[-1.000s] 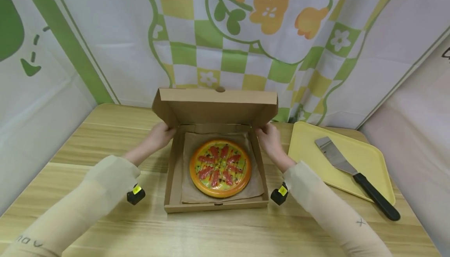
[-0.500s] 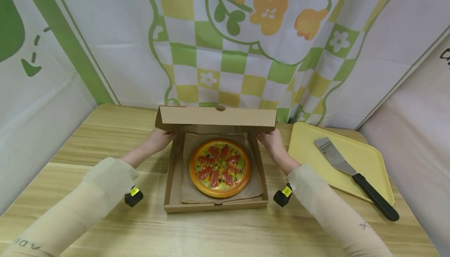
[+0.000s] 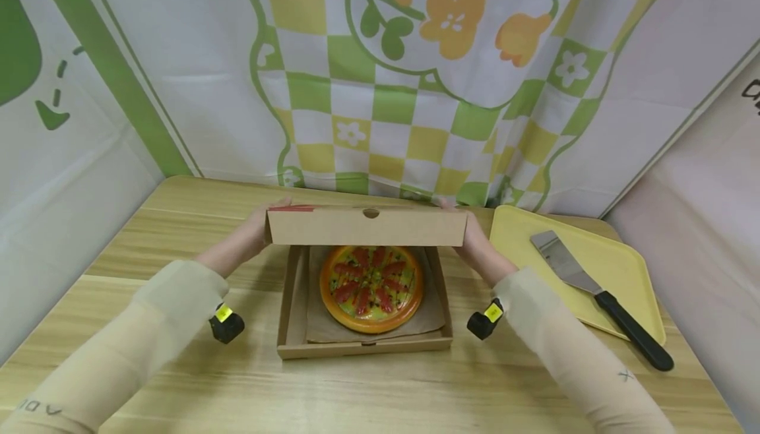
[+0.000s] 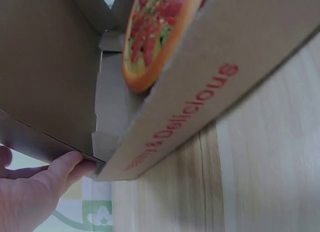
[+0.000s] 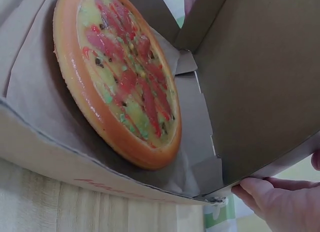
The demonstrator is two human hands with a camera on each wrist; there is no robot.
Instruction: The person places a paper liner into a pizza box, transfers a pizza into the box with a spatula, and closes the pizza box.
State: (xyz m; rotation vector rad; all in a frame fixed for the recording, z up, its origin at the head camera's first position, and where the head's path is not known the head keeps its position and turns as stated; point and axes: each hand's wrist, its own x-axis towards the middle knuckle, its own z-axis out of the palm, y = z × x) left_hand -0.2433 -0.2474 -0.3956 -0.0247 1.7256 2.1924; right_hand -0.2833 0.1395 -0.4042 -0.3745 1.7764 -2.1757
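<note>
A brown cardboard pizza box (image 3: 410, 344) stands on the table, its lid (image 3: 332, 226) half lowered over the back. Inside, on brown paper (image 3: 436, 318), lies a round pizza (image 3: 371, 295) with red and green topping; its far edge is hidden by the lid in the head view. My left hand (image 3: 255, 233) holds the lid's left side, with thumb and fingertips at the side flap's edge near the back corner. On the opposite side flap, my right hand (image 3: 477, 249) holds the lid likewise, its fingers (image 5: 255, 189) close to the hinge.
To the right lies a yellow tray (image 3: 516, 256). A spatula (image 3: 564, 259) with a metal blade and black handle rests across it, the handle reaching past the tray's near edge. Behind the wooden table (image 3: 332, 394) hangs a checkered curtain (image 3: 392, 101).
The lid has swung down and forward, from standing raised to covering the back of the box. Both hands moved with it, shifting slightly outward. Pizza, tray and spatula stayed put.
</note>
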